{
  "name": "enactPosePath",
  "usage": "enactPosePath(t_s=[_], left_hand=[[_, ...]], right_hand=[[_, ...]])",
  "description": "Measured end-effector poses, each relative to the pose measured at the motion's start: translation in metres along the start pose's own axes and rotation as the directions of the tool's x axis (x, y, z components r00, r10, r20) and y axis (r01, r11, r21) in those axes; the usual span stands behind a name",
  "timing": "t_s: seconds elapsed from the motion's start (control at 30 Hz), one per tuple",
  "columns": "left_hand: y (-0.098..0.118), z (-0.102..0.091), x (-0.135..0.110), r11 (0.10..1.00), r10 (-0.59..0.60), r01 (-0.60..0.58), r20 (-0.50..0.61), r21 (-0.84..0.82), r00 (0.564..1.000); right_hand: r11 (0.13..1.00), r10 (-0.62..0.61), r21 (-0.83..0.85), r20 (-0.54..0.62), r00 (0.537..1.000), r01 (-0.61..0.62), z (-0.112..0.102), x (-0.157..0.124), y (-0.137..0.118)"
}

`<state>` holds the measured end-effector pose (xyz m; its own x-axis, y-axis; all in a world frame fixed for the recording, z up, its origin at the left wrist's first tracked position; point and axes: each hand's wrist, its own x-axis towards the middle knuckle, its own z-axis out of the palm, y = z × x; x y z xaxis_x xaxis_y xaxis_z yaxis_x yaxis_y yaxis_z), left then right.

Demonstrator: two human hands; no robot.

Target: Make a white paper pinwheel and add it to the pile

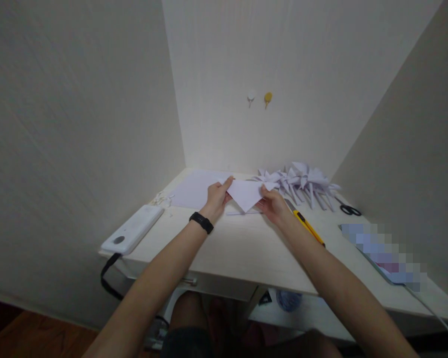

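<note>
A folded white sheet of paper (244,194) is held up over the desk, its pointed corner facing down toward me. My left hand (219,195) pinches its left end, thumb on top and fingers beneath. At the right end, my right hand (272,203) grips it the same way. Just under the paper a thin white paper stick (237,214) lies on the desk, partly covered by my hand and the sheet. Behind the left hand a flat stack of white paper (190,186) rests on the desk.
Several white paper pinwheels (302,181) are heaped at the back right. Near my right forearm lies a yellow utility knife (309,228). Black-handled scissors (350,210), a blurred-screen phone or tablet (381,253) and a white power bank-like device (133,231) sit on the white desk (224,253).
</note>
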<state>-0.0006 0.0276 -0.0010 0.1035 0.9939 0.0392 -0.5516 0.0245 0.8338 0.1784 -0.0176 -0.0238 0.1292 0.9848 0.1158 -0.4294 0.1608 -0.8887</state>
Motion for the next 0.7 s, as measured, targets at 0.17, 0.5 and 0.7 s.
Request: enactPosePath(t_s=[0.17, 0.5, 0.7], left_hand=[[0.009, 0.0, -0.005, 0.987, -0.145, 0.127, 0.227, 0.095, 0.963], [-0.001, -0.002, -0.015, 0.716, -0.286, -0.151, 0.483, 0.682, 0.828], [-0.008, 0.0, -0.017, 0.716, -0.295, -0.164, 0.506, 0.679, 0.811]], right_hand=[[0.994, -0.113, -0.02, -0.275, 0.955, 0.112, -0.01, 0.007, -0.014], [0.89, -0.123, -0.448, -0.062, 0.991, 0.083, -0.009, -0.004, -0.015], [0.909, -0.098, -0.413, -0.081, 0.992, 0.056, -0.009, -0.004, -0.016]])
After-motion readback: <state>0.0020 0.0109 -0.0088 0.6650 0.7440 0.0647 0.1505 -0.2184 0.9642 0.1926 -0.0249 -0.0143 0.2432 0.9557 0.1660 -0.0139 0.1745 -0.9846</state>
